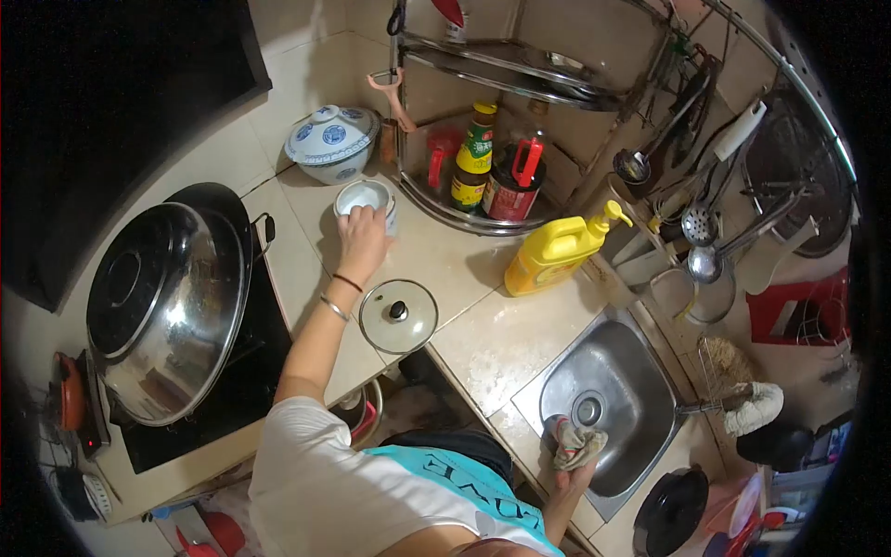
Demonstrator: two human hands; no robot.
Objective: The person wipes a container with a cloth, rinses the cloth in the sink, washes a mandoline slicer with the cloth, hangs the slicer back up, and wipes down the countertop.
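My left hand (364, 232) reaches across the counter to a small white pot (365, 193) with its top uncovered. Its fingers are closed over the near rim, and part of the pot's front is hidden behind them. Just nearer to me lies a round glass lid (388, 332) with a black knob, flat on the counter. Over the near corner of the sink (640, 390), my right hand (577, 475) is closed around a crumpled, dirty-looking cloth (577, 444).
A yellow pump bottle (555, 255) stands between pot and sink. Behind the pot sit a blue-and-white lidded bowl (332, 144) and a corner rack (445, 212) with sauce bottles. A large domed wok lid (176, 306) covers the stove at left. Ladles (705, 263) hang at right.
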